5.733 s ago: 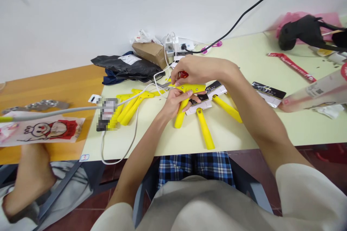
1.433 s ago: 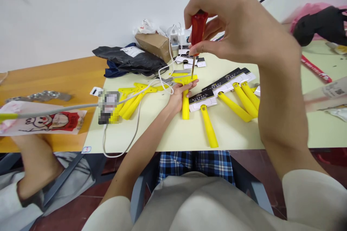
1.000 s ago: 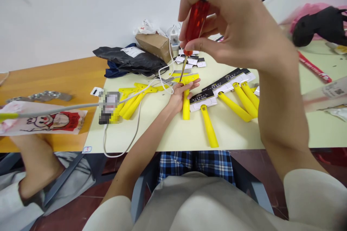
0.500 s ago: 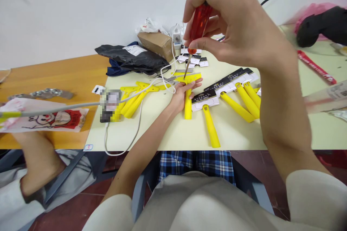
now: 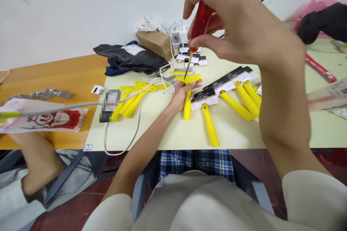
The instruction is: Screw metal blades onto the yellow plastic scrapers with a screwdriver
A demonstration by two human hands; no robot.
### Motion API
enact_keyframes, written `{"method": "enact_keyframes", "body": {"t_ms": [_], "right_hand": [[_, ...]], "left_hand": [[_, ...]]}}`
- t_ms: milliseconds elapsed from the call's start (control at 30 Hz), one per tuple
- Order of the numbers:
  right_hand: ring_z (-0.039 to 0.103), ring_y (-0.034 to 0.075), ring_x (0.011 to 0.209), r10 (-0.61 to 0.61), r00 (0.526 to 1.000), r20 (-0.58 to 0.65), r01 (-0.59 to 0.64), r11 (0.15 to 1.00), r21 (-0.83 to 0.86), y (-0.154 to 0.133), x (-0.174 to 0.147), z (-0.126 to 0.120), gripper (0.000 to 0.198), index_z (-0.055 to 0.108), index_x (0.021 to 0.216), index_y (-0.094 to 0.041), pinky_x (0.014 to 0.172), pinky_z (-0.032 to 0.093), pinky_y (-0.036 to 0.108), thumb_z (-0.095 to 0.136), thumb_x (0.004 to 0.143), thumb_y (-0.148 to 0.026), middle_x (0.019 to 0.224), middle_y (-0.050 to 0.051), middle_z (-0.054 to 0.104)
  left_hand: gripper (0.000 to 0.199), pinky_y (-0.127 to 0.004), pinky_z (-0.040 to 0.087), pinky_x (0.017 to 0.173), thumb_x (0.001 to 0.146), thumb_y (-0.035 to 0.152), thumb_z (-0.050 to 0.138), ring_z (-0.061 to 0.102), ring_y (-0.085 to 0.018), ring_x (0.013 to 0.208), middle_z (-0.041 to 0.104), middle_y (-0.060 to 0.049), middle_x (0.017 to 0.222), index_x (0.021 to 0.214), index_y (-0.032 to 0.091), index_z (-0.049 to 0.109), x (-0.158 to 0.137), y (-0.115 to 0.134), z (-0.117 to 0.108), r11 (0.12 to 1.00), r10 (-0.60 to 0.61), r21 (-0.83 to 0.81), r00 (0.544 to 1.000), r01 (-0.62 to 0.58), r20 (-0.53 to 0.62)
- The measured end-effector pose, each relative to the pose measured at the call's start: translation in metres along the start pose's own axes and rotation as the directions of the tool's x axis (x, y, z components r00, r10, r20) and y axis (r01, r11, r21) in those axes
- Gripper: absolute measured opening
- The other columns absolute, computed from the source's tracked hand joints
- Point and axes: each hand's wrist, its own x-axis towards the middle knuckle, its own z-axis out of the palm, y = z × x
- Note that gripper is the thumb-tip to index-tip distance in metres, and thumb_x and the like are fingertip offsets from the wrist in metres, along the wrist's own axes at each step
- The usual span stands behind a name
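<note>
My right hand (image 5: 217, 25) is closed around the red handle of a screwdriver (image 5: 201, 20), held tilted. Its thin shaft runs down to the head of a yellow T-shaped scraper (image 5: 187, 104), the tip touching near the head's left part. My left hand (image 5: 181, 95) grips this scraper just below the head, thumb across the handle. To the right lie several yellow-handled scrapers (image 5: 210, 126) with their heads in black-and-white card sleeves (image 5: 204, 98). Several bare yellow scraper handles (image 5: 135, 103) are heaped to the left.
A white cable (image 5: 138, 126) loops over the table by a pixelated device (image 5: 110, 106). Behind are a black plastic parcel (image 5: 130, 59), a cardboard box (image 5: 157, 43) and more card sleeves (image 5: 199, 61). At the left, another person's arm (image 5: 38, 151) rests below a printed plastic bag (image 5: 54, 117).
The screwdriver handle has turned slightly in my right hand, its tip staying on the scraper head. My left hand keeps its hold. The view has shifted a little.
</note>
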Motion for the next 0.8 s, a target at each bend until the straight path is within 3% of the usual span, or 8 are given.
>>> {"method": "enact_keyframes", "body": {"t_ms": [100,200,267,367,467,567,667,800], "right_hand": [[0.072,0.021,0.088,-0.081,0.996,-0.03,0.072,0.97,-0.233,0.004,0.001,0.002,0.032,0.062,0.118,-0.031,0.084,0.062,0.039,0.077,0.092,-0.043,0.097,-0.003,0.07],[0.071,0.022,0.086,-0.062,0.995,-0.072,0.038,0.953,-0.3,0.004,0.0,0.003,0.032,0.058,0.115,-0.032,0.079,0.06,0.04,0.071,0.094,-0.053,0.094,-0.002,0.068],[0.071,0.023,0.093,-0.046,0.999,-0.029,0.035,0.952,-0.304,0.0,-0.001,0.001,0.033,0.054,0.124,-0.035,0.087,0.06,0.041,0.068,0.096,-0.045,0.108,-0.001,0.07],[0.071,0.022,0.103,-0.042,0.997,0.06,0.052,0.983,-0.177,-0.009,-0.003,-0.002,0.037,0.054,0.132,-0.037,0.093,0.06,0.039,0.066,0.097,-0.03,0.125,-0.002,0.07],[0.072,0.021,0.101,-0.072,0.997,0.028,0.075,0.992,-0.101,-0.013,-0.002,-0.001,0.033,0.061,0.128,-0.03,0.094,0.062,0.038,0.07,0.097,-0.027,0.107,-0.002,0.07],[0.071,0.019,0.091,-0.082,0.996,-0.036,0.074,0.979,-0.188,-0.007,0.0,0.003,0.026,0.062,0.117,-0.032,0.09,0.061,0.036,0.074,0.094,-0.032,0.095,-0.003,0.067],[0.068,0.019,0.089,-0.112,0.993,-0.026,0.103,0.969,-0.224,0.001,0.001,0.006,0.028,0.055,0.121,-0.033,0.089,0.057,0.037,0.068,0.096,-0.035,0.102,-0.003,0.067],[0.069,0.02,0.104,-0.142,0.988,0.063,0.146,0.988,-0.056,0.0,-0.001,0.006,0.042,0.052,0.133,-0.028,0.09,0.06,0.037,0.063,0.094,-0.019,0.116,0.001,0.068]], "left_hand": [[0.018,-0.019,0.039,0.046,0.083,0.021,0.086,0.076,-0.027,0.123,0.078,-0.019,0.136,0.097,0.012,0.079,-0.001,0.001,0.001,1.0,-0.015,-0.013,0.999,0.015,-0.028],[0.019,-0.019,0.039,0.045,0.082,0.022,0.087,0.075,-0.029,0.125,0.078,-0.018,0.135,0.096,0.013,0.079,0.0,0.001,0.001,1.0,-0.015,-0.001,0.999,0.015,-0.033],[0.018,-0.02,0.039,0.045,0.083,0.024,0.086,0.075,-0.029,0.125,0.078,-0.019,0.136,0.095,0.014,0.078,0.0,0.0,0.0,1.0,-0.002,0.022,1.0,0.003,-0.023],[0.017,-0.021,0.039,0.045,0.084,0.026,0.086,0.075,-0.03,0.123,0.078,-0.019,0.136,0.092,0.014,0.078,0.0,-0.001,0.0,0.998,0.014,0.054,1.0,-0.014,-0.007],[0.019,-0.021,0.038,0.045,0.081,0.027,0.088,0.077,-0.029,0.118,0.079,-0.019,0.133,0.087,0.015,0.075,-0.001,-0.001,0.002,0.998,0.015,0.058,1.0,-0.014,-0.002],[0.02,-0.021,0.036,0.045,0.079,0.026,0.089,0.078,-0.029,0.115,0.079,-0.02,0.131,0.086,0.015,0.073,-0.002,0.0,0.003,0.998,0.018,0.062,1.0,-0.018,0.002],[0.019,-0.02,0.036,0.044,0.081,0.026,0.087,0.077,-0.028,0.116,0.079,-0.019,0.133,0.09,0.015,0.074,-0.002,0.001,0.003,0.997,0.028,0.073,1.0,-0.028,-0.002],[0.018,-0.019,0.038,0.046,0.084,0.025,0.085,0.076,-0.026,0.116,0.08,-0.017,0.131,0.096,0.016,0.074,-0.001,0.0,0.001,0.998,0.052,0.046,0.999,-0.051,-0.017]]}}
